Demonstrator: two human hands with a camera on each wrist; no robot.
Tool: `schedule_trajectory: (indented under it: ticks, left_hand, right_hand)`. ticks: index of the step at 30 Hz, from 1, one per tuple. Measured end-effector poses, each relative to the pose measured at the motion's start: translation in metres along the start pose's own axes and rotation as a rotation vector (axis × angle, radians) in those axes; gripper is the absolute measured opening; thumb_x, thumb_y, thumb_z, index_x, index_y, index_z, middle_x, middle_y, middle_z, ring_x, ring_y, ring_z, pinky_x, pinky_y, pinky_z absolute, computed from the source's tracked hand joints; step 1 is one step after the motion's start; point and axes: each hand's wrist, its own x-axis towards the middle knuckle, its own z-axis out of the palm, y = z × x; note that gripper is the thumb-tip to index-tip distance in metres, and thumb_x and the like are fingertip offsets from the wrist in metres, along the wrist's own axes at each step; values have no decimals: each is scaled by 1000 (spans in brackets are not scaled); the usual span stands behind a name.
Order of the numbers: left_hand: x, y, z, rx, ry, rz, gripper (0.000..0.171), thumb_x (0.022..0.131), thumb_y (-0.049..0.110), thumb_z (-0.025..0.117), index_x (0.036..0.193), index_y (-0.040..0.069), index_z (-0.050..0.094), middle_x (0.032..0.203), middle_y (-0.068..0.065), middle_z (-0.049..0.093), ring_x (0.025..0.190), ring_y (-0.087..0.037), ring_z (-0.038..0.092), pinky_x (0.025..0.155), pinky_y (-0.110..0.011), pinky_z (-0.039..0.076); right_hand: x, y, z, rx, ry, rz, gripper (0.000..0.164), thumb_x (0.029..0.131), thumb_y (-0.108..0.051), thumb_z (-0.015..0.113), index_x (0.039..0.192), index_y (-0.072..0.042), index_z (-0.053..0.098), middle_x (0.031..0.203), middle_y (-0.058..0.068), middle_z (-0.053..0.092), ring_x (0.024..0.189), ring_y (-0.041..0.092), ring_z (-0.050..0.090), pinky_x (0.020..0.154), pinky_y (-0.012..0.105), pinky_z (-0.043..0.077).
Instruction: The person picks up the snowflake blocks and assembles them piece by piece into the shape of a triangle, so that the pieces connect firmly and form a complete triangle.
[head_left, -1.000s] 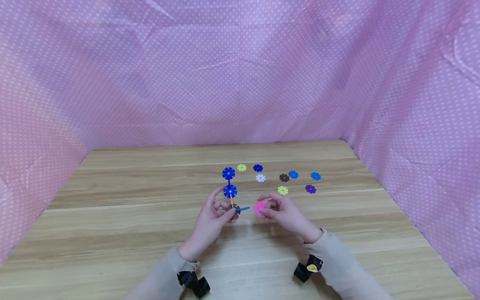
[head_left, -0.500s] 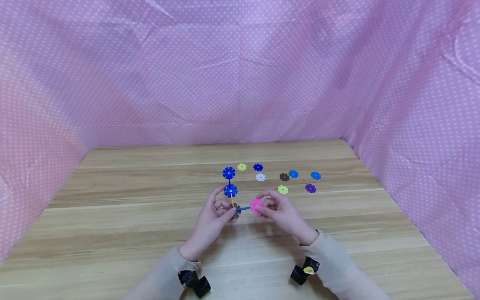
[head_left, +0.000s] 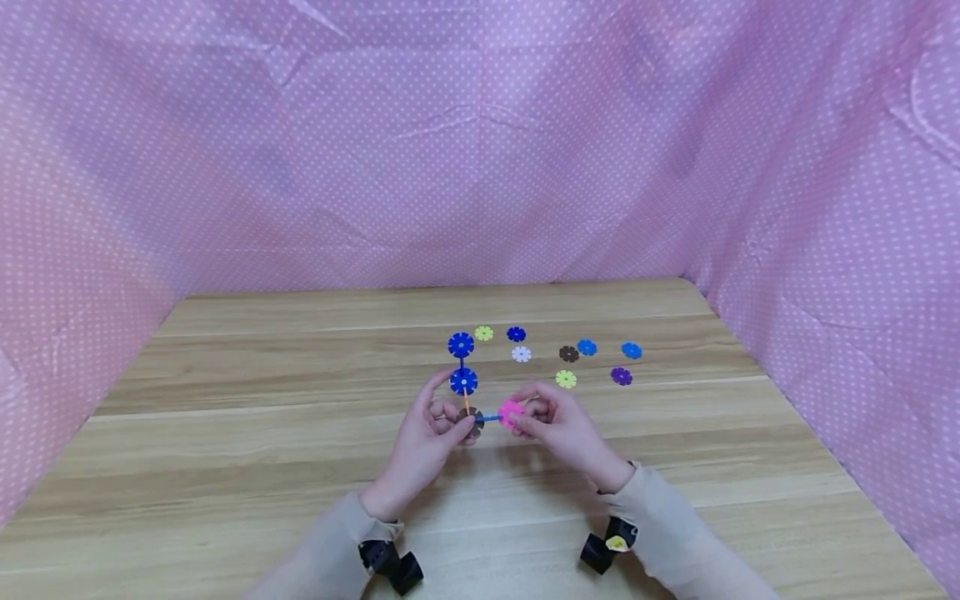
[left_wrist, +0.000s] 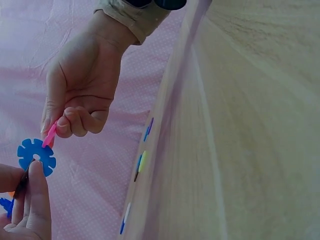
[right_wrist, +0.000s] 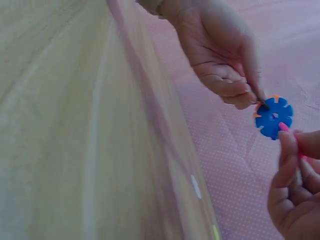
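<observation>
My left hand point(head_left: 422, 446) pinches a brown notched disc point(head_left: 474, 425) between thumb and fingers. Joined to it is a chain: an orange disc point(head_left: 467, 402) seen edge-on, then two dark blue discs point(head_left: 463, 382) with another piece edge-on between them. From the brown disc's right side a lighter blue disc point(right_wrist: 273, 120) sticks out, edge-on in the head view and face-on in both wrist views. My right hand point(head_left: 570, 433) pinches a pink notched disc point(head_left: 511, 414), whose edge meets the blue disc's rim in the left wrist view. How deep their slots engage is hidden.
Loose notched discs lie flat on the wooden table point(head_left: 262, 467) beyond the hands: yellow-green point(head_left: 483, 333), dark blue point(head_left: 516, 334), white point(head_left: 521, 354), brown point(head_left: 569, 354), purple point(head_left: 621, 377) and several others. A pink dotted cloth point(head_left: 480, 167) hangs behind and at the sides.
My right hand has moved left, bringing the pink disc from apart to contact with the blue disc. The left hand and its chain have shifted very slightly right.
</observation>
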Motion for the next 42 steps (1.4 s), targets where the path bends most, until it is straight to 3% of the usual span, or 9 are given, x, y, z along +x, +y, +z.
schedule_trajectory:
  ticks: [3,9,15,25,33,42]
  left_hand:
    - [0,2,1,8,10,1,71,84,-12,60,144,17,33,81,-9,58,71,-16,65,70,-28,58]
    - [0,4,4,38,30,5,72,82,-13,61,142,17,37,78,-10,58,69,-20,65,69,-31,58]
    - [-1,4,5,83,39,24,70,81,-14,62,141,14,38,77,-11,58,68,-21,65,69,-35,58]
    - [-1,2,4,66,51,18,69,81,-15,60,141,11,35,78,-12,58,69,-23,65,70,-36,58]
    - [-1,-1,3,60,56,21,66,83,-16,57,140,10,36,81,-16,60,72,-24,67,70,-33,58]
    - [-1,0,1,61,34,30,70,82,-16,58,142,11,32,81,-11,57,72,-23,66,69,-32,58]
  right_hand:
    - [-1,2,4,16,42,-37,19,87,1,63,105,5,58,83,18,68,69,14,63,64,25,55]
    - [-1,4,7,65,76,-69,18,86,4,62,103,8,58,87,24,67,70,19,63,64,27,55]
    - [-1,6,8,75,63,-75,17,85,5,62,100,10,56,90,28,67,68,8,61,64,23,54]
    - [-1,6,9,78,37,-59,16,85,5,61,99,8,56,91,26,68,70,8,62,67,30,57]
    - [0,6,12,71,17,-34,15,87,2,61,100,6,56,93,23,68,73,11,63,69,25,55]
    - [-1,4,11,97,6,-41,21,88,1,60,107,7,54,97,25,67,75,8,62,71,24,55]
